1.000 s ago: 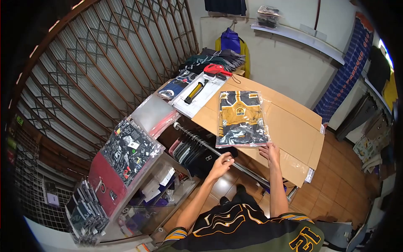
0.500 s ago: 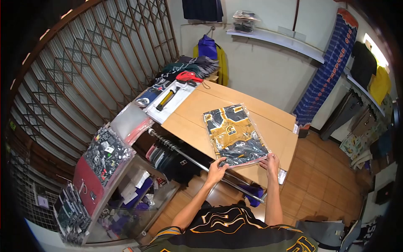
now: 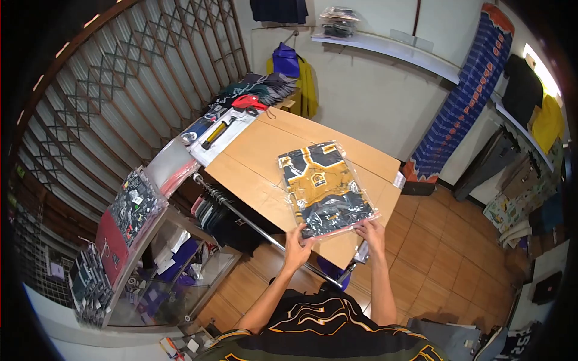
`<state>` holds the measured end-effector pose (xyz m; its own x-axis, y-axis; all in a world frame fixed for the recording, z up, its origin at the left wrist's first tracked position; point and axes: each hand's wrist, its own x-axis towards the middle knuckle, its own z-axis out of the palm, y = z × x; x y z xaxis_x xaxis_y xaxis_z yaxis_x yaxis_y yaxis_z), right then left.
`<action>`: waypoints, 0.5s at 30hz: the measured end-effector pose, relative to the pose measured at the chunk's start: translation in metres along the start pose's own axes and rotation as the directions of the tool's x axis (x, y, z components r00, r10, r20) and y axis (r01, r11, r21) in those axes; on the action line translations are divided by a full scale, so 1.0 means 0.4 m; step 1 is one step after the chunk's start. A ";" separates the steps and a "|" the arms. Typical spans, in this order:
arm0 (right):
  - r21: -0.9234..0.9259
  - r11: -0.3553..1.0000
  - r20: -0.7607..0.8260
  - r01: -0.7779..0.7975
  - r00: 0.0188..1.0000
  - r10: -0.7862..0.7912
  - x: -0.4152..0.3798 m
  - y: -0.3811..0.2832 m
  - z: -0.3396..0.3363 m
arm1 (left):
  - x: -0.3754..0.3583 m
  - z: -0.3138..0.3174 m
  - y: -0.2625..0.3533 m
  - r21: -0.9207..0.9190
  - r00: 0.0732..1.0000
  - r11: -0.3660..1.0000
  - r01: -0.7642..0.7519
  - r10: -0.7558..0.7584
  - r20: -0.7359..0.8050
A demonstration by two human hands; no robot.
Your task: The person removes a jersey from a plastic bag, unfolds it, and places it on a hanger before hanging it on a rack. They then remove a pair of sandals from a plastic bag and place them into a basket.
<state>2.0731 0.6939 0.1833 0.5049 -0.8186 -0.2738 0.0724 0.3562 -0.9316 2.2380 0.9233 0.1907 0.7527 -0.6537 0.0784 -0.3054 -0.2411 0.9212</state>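
Observation:
A folded black-and-gold jersey in a clear plastic bag [image 3: 325,183] lies on the light wood table [image 3: 253,144]. Both of my hands pinch the bag's near edge, which has a pinkish strip along it. My left hand [image 3: 297,248] is closed on the near left corner. At the near right corner, my right hand [image 3: 371,233] grips the same edge, thumb on top. The fingers underneath are hidden by the bag.
At the table's far left lie a red tape dispenser [image 3: 249,103] and a yellow-and-black tool [image 3: 218,133], beside folded shirts [image 3: 265,89]. A metal rail with hung clothes [image 3: 226,225] runs below the near left edge. A glass display case [image 3: 162,295] stands left.
The view has shifted, so table and surroundings appear further left. The bagged jersey looks flatter on the table, with both hands still at its near edge.

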 end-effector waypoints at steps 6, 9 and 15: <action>0.045 0.998 0.009 -0.052 0.999 0.052 -0.017 -0.046 -0.002 | -0.027 0.044 0.130 0.293 0.969 0.952 -0.091 0.153 -0.196; 0.031 0.998 0.032 -0.054 0.998 0.053 0.003 -0.062 -0.024 | -0.005 0.081 0.170 0.189 0.973 0.962 -0.197 0.215 -0.079; 0.045 0.998 0.007 -0.039 0.999 0.039 0.044 -0.037 -0.046 | 0.061 0.185 0.227 0.045 0.917 0.922 -0.384 0.375 0.136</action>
<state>2.0650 0.6657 0.1879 0.5130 -0.8012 -0.3081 0.0914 0.4079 -0.9084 2.1853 0.8325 0.2479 0.4962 -0.7873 0.3659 -0.5970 -0.0034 0.8022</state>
